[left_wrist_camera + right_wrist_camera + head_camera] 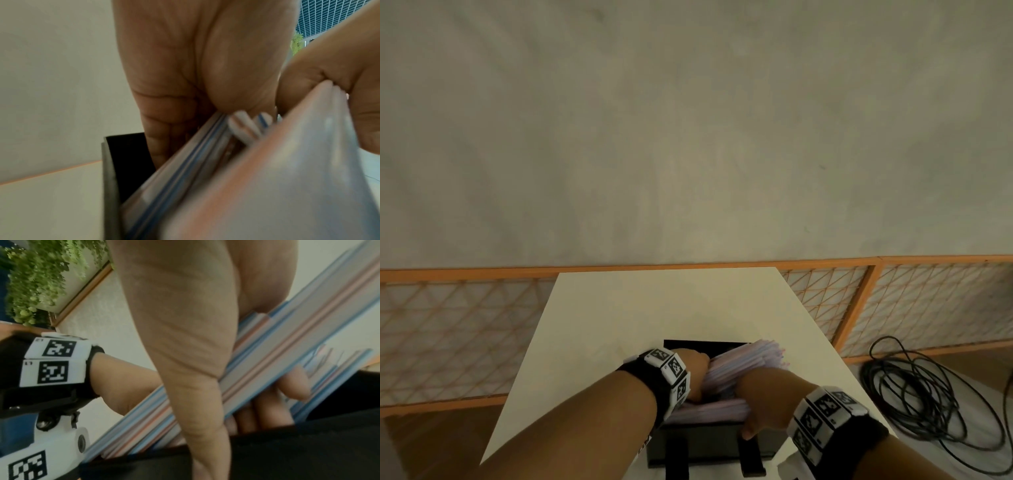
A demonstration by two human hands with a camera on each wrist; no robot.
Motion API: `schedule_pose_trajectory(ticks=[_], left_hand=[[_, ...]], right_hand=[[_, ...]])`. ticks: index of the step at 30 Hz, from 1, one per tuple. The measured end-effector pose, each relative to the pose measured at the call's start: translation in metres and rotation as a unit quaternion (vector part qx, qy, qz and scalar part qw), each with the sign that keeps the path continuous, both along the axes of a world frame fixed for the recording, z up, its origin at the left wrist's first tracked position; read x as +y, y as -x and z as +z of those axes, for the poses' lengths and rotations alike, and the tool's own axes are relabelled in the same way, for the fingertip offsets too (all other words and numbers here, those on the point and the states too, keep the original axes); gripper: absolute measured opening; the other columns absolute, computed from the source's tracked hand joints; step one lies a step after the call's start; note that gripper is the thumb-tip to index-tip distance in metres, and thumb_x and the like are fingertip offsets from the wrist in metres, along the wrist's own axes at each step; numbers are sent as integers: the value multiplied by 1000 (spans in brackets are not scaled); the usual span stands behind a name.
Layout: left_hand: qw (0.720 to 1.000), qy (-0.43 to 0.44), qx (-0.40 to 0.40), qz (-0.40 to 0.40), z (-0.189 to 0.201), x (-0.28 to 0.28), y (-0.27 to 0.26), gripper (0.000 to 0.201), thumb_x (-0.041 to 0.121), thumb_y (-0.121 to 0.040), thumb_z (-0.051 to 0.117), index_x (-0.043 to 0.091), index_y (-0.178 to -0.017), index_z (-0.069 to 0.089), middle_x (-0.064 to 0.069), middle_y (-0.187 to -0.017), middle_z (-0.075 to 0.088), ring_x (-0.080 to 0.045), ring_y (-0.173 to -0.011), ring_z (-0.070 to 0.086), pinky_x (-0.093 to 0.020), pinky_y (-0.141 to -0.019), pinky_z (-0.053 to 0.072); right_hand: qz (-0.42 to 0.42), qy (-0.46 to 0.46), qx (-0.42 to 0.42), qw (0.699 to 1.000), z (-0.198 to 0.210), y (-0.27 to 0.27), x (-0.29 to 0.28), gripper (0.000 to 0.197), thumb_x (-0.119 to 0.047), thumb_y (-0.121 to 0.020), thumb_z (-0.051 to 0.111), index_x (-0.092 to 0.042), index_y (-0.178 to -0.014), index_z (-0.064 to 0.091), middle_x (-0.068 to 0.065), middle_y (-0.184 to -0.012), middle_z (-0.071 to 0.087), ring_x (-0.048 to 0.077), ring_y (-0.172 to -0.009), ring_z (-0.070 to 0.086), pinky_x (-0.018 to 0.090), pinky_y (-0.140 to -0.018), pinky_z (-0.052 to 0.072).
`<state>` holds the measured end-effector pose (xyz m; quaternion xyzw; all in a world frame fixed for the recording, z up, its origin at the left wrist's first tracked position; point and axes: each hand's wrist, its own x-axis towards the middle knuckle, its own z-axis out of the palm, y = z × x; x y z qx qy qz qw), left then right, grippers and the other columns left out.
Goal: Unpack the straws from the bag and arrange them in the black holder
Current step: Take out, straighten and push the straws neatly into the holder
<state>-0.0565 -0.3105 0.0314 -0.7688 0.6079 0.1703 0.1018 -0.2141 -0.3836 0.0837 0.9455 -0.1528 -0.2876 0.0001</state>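
Observation:
A thick bundle of pale straws (pixel 753 359) with blue and pink stripes lies slanted in the black holder (pixel 705 442), far ends sticking up over its back right rim. My left hand (pixel 697 368) grips the bundle from the left, with fingers (pixel 160 138) reaching down inside the holder (pixel 127 162) beside the straws (pixel 185 170). My right hand (pixel 763 390) holds the bundle's near part. Its thumb (pixel 185 337) crosses over the straws (pixel 298 331) and its fingers (pixel 296 386) curl beneath them, above the holder's front wall (pixel 287 451). No bag is visible.
The holder stands at the near end of a cream table (pixel 654 308). An orange mesh fence (pixel 448 325) runs behind it. A coil of black cable (pixel 928 394) lies on the floor to the right. Green plants (pixel 35 280) show in the right wrist view.

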Motion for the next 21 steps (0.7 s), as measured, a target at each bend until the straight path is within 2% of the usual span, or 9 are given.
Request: schedule_pose_trajectory(ticks=[4, 8, 11, 14, 17, 21], left_hand=[[1000, 11, -14, 1, -6, 0, -7, 36, 28, -75, 69, 19, -104, 51, -7, -97, 66, -29, -84, 66, -45, -79, 57], [1000, 14, 10, 4, 0, 3, -5, 31, 12, -87, 57, 9, -117, 51, -16, -111, 64, -34, -98, 64, -41, -85, 53], [1000, 8, 10, 7, 5, 2, -5, 31, 7, -89, 56, 5, -120, 51, -18, -116, 62, -35, -106, 62, -39, -88, 49], [1000, 9, 16, 13, 13, 3, -3, 27, 12, -90, 57, 4, -116, 54, -18, -116, 63, -36, -106, 61, -40, -87, 48], [999, 16, 38, 19, 21, 7, -6, 28, 27, -85, 62, 8, -106, 58, -15, -107, 65, -35, -97, 63, -40, -82, 50], [997, -6, 68, 27, 32, 10, -10, 36, 33, -85, 63, 8, -110, 61, -15, -109, 65, -32, -94, 62, -35, -75, 45]], right_hand=[[15, -2, -24, 1000, 15, 8, -4, 44, -33, -77, 71, -13, -116, 63, 10, -113, 67, 28, -106, 61, 39, -90, 50], [20, 5, -38, 999, 34, 13, -13, 41, -33, -77, 71, -16, -114, 63, 6, -111, 67, 24, -102, 62, 34, -87, 48], [23, 13, -41, 999, 38, 16, -19, 42, -36, -77, 71, -16, -113, 63, 5, -111, 67, 23, -103, 62, 32, -87, 48], [20, 15, -39, 999, 35, 17, -20, 42, -38, -76, 72, -17, -111, 64, 5, -109, 67, 24, -102, 61, 32, -86, 48], [19, 18, -50, 998, 29, 16, -17, 40, -37, -75, 71, -17, -109, 64, 6, -107, 67, 25, -100, 61, 33, -83, 47], [22, -14, -84, 996, 17, 10, -6, 31, -30, -80, 64, -15, -107, 65, 11, -105, 68, 29, -97, 62, 31, -74, 44]])
